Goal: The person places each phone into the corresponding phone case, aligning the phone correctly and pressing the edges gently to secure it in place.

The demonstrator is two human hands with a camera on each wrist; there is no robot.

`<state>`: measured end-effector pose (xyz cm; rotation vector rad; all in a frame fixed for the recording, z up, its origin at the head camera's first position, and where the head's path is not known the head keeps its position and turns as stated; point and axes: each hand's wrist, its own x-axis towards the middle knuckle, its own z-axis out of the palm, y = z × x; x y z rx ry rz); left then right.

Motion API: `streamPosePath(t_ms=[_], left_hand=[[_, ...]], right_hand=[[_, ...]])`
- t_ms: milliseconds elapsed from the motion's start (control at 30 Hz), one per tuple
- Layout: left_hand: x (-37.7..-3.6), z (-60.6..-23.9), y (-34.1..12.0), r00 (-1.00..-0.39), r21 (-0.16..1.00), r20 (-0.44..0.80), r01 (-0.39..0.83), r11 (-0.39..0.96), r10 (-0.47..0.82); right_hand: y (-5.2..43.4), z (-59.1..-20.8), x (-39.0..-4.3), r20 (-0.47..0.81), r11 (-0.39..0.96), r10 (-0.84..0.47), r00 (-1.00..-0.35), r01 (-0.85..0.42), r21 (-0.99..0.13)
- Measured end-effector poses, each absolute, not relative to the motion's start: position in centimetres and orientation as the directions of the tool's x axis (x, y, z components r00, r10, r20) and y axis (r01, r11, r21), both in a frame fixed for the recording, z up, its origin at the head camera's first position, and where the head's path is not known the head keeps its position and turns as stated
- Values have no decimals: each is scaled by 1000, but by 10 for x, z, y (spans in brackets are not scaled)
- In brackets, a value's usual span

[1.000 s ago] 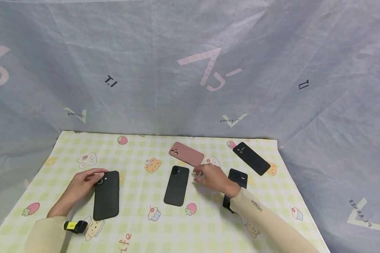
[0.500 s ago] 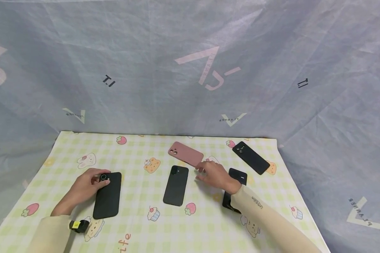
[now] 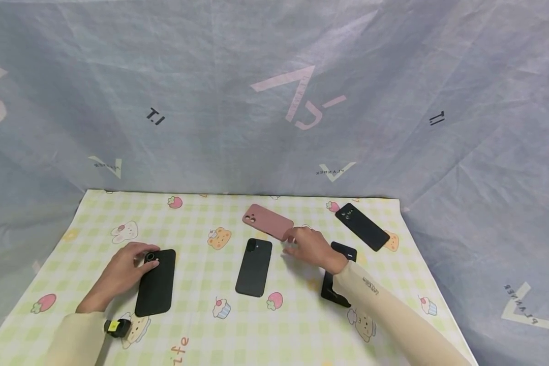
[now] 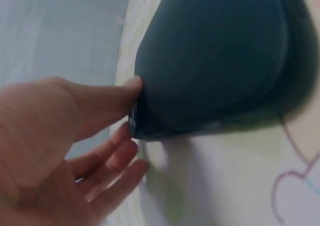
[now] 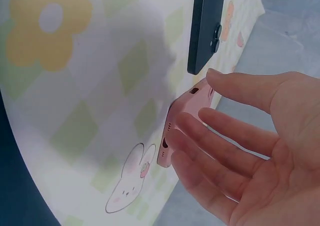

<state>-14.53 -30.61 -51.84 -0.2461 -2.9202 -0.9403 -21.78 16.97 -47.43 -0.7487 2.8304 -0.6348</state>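
On the checked tabletop point(image 3: 201, 325), left hand point(image 3: 119, 272) rests relaxed fingers on a black phone case point(image 3: 155, 282) at its camera corner, while right hand point(image 3: 313, 249), fingers straight, touches the pink phone case point(image 3: 267, 221), likely light, bendy, best pinched by its long edges.

My left hand point(image 3: 123, 267) lay low with fingers loosely stretched, thumb forward. My right hand point(image 3: 312, 248) reached ahead, palm down, fingers point(image 5: 235, 136) straight and spread.

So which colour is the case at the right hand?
Pink case, clearest in the head view.
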Motion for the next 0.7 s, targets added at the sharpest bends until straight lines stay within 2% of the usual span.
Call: streamPosePath(t_ms=[300,567,700], left_hand=[[-141,-501,-279,-998,504,53,66,861,46],[-138,-484,-229,-996,579,21,81,811,85],[-139,-477,-201,-994,634,-60,31,773,89]], right_hand=[[169,-473,-224,-22,780,-513,-858,-455,-430],[167,-473,-229,-7,770,-511,-860,-454,-448],[166,-474,-232,15,777,-499,-866,-455,-435]])
